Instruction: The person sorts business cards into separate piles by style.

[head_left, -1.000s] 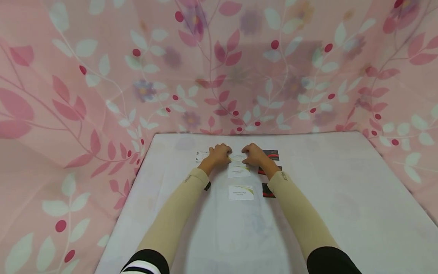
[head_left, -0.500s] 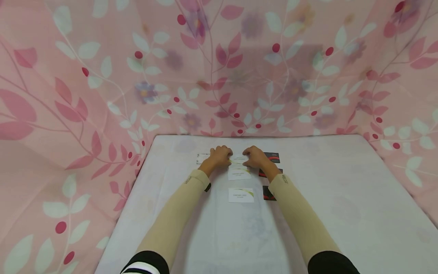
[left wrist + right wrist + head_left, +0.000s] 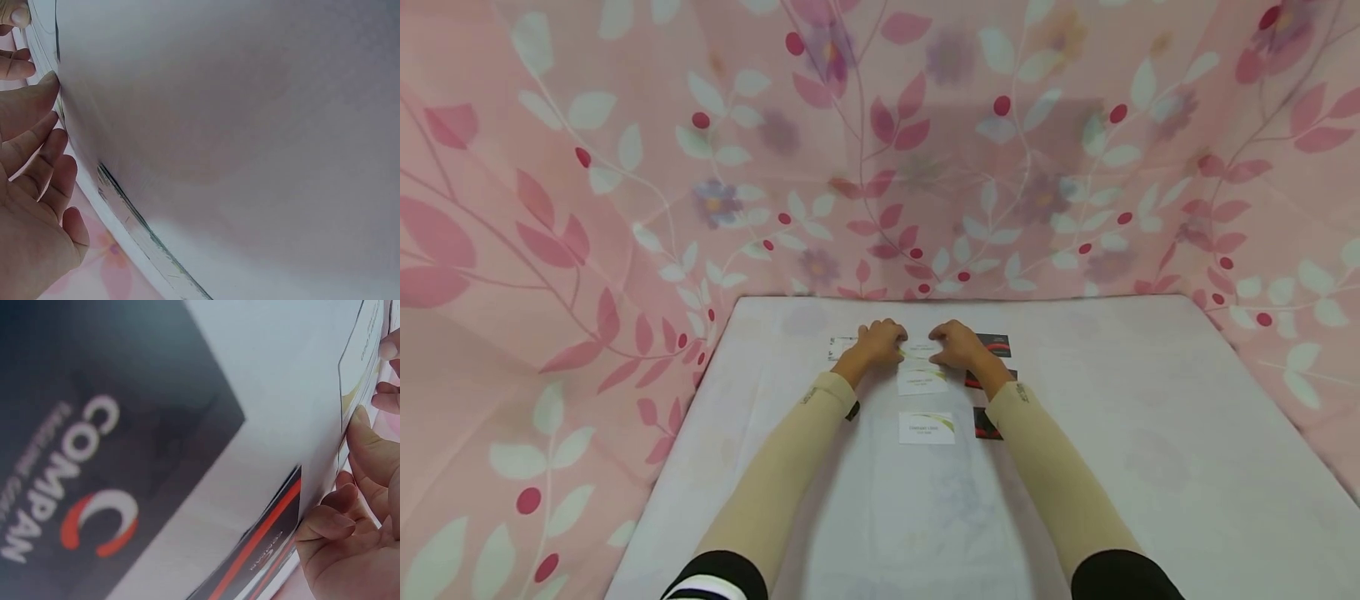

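Observation:
At the far middle of the table, a white business card (image 3: pixel 920 352) with a yellow-green curve lies between my two hands. My left hand (image 3: pixel 876 343) pinches its left edge; in the left wrist view, thumb and fingertips of the left hand (image 3: pixel 34 219) meet at that edge. On the opposite edge, my right hand (image 3: pixel 957 343) pinches the card with thumb and fingers, as the right hand (image 3: pixel 356 544) also shows up close. Directly nearer lie a second white card (image 3: pixel 922 383) and, across a gap, a third white card (image 3: pixel 927 428).
A column of black-and-red cards stands right of the white ones: far card (image 3: pixel 996 345), middle card (image 3: pixel 973 378), near card (image 3: pixel 987 423), partly behind the right arm. Left of my left hand lies another white card (image 3: pixel 841 348). Pink floral cloth (image 3: pixel 880 167) hangs behind the table (image 3: pixel 1150 417).
The head view shifts slightly. Both hands stay at the far white card's edges, with no clear movement of hands or cards.

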